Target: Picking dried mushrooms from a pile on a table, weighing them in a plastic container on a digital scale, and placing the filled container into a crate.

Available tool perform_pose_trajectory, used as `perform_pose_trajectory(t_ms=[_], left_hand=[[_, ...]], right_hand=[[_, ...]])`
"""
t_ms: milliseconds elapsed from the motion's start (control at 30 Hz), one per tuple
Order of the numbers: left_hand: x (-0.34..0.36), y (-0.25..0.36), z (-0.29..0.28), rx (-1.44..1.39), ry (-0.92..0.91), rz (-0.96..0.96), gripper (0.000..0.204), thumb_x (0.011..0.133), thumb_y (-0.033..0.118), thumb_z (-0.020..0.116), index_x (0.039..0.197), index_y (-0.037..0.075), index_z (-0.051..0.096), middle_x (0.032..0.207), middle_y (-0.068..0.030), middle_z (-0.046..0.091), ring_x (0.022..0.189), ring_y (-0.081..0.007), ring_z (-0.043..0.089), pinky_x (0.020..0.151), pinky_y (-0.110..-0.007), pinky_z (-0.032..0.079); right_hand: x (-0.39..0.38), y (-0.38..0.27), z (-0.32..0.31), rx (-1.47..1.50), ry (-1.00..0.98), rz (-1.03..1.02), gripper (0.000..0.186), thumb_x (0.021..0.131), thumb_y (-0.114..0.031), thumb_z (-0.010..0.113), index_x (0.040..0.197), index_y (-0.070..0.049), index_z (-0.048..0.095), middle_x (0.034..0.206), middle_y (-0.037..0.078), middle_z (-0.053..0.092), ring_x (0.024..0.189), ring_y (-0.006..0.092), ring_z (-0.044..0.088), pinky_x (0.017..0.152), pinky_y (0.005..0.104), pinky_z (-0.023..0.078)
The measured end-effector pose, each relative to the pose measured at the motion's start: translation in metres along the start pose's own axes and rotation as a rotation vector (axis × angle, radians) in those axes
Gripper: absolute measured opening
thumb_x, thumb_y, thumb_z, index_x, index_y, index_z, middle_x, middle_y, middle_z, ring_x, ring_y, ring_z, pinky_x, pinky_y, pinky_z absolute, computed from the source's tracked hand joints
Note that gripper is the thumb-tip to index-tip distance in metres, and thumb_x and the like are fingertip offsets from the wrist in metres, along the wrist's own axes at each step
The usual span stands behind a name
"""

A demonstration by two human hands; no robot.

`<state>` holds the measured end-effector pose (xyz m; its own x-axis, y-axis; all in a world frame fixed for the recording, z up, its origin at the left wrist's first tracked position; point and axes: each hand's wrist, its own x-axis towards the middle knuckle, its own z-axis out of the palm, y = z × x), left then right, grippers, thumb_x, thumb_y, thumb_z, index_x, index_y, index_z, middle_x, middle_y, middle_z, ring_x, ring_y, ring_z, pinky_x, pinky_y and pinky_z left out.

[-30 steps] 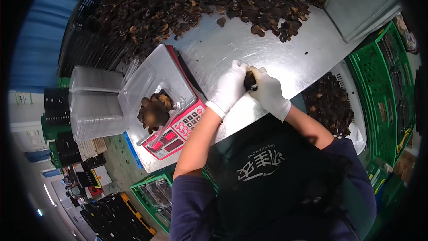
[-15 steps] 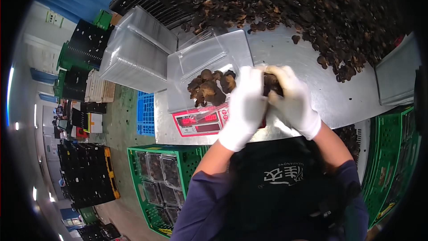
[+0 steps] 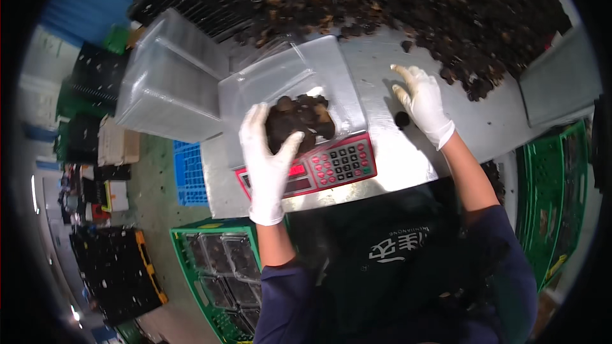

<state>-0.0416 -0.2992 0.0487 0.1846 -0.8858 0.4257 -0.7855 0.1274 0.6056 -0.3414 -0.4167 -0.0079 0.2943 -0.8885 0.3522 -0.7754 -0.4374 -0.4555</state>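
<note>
My white-gloved left hand (image 3: 266, 156) is over a clear plastic box on a red electronic scale (image 3: 341, 164). Its fingers and thumb curve round dark brown mushrooms (image 3: 299, 120) in the box; how firmly they grip is hard to see. The clear box (image 3: 274, 83) lies on the scale's platform, its lid side raised toward the far end. My right hand (image 3: 426, 105), also gloved, is stretched out over the metal table, fingers apart and holding nothing. One small dark mushroom (image 3: 401, 120) lies just below its fingers. The left hand partly covers the scale's display.
A big heap of mushrooms (image 3: 408, 0) covers the far side of the metal table (image 3: 376, 57). Stacked clear boxes (image 3: 169, 83) stand at the left. Green crates (image 3: 185, 236) with filled boxes flank me below the table edge. A grey bin (image 3: 558, 79) is at the right.
My hands, together around mushrooms before, have parted. The left has moved left to the box on the scale; the right has opened and reached farther out. A single mushroom now lies on the table.
</note>
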Motion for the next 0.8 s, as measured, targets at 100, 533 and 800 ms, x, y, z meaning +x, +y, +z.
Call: perform_pose_trajectory(t_ms=[100,533,800], left_hand=[[0.004,-0.007,0.002,-0.063,0.083,-0.044,0.061,0.081,0.009,0.080,0.136,0.000,0.055,0.140,-0.0187,0.052,0.133,-0.0342,0.048,0.114,-0.042,0.037],[-0.034,0.094,0.152,-0.101,-0.328,0.443,0.047,0.075,-0.001,0.071,0.121,-0.005,0.061,0.126,-0.0214,0.060,0.118,-0.0371,0.058,0.095,-0.042,0.052],[-0.011,0.102,0.232,0.324,-0.545,0.258,0.031,0.073,0.002,0.068,0.104,0.003,0.066,0.103,-0.0149,0.063,0.102,-0.0273,0.062,0.081,-0.035,0.056]], right_hand=[[-0.046,0.034,-0.002,-0.121,-0.022,0.074,0.040,0.089,-0.010,0.062,0.129,-0.008,0.062,0.119,0.015,0.063,0.113,0.0339,0.058,0.095,0.0426,0.044],[-0.090,0.059,0.014,0.009,-0.006,0.044,0.031,0.082,-0.016,0.072,0.112,-0.009,0.071,0.108,0.012,0.064,0.107,0.0321,0.059,0.091,0.0411,0.048],[-0.098,0.080,-0.003,0.282,-0.018,0.302,0.017,0.078,-0.009,0.074,0.094,-0.006,0.071,0.088,0.011,0.062,0.075,0.0284,0.064,0.070,0.0381,0.053]])
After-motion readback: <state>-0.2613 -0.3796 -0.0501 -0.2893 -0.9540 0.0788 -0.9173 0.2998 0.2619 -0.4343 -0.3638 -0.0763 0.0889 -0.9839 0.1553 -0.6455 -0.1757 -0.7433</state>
